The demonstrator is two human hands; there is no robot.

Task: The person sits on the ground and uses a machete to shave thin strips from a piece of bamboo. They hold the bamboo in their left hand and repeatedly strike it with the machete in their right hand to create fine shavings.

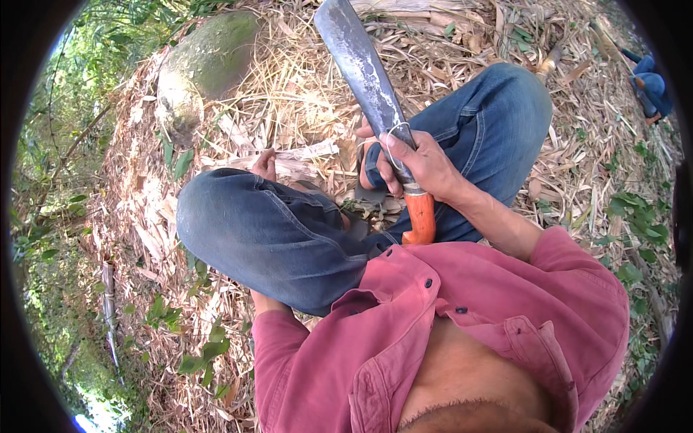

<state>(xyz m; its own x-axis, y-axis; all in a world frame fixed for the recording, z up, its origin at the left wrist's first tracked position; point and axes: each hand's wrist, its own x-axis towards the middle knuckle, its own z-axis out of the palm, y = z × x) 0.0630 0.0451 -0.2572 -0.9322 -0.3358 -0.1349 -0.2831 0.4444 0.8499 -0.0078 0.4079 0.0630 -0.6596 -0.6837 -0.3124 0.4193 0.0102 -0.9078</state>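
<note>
A machete with a dark, worn blade points up and away from me, its orange handle close to my shirt. My right hand is closed around the base of the blade, just ahead of the handle, thumb on top. A thin pale loop shows at the grip. My left arm passes beneath my bent left leg, which hides most of it. A little bare skin shows beyond the left knee; whether it is fingers or toes I cannot tell.
A large mossy stone lies at the far left. Dry leaves and wood chips cover the ground, with a split piece of wood before my legs. Green plants grow on both sides. Someone in blue is at the far right.
</note>
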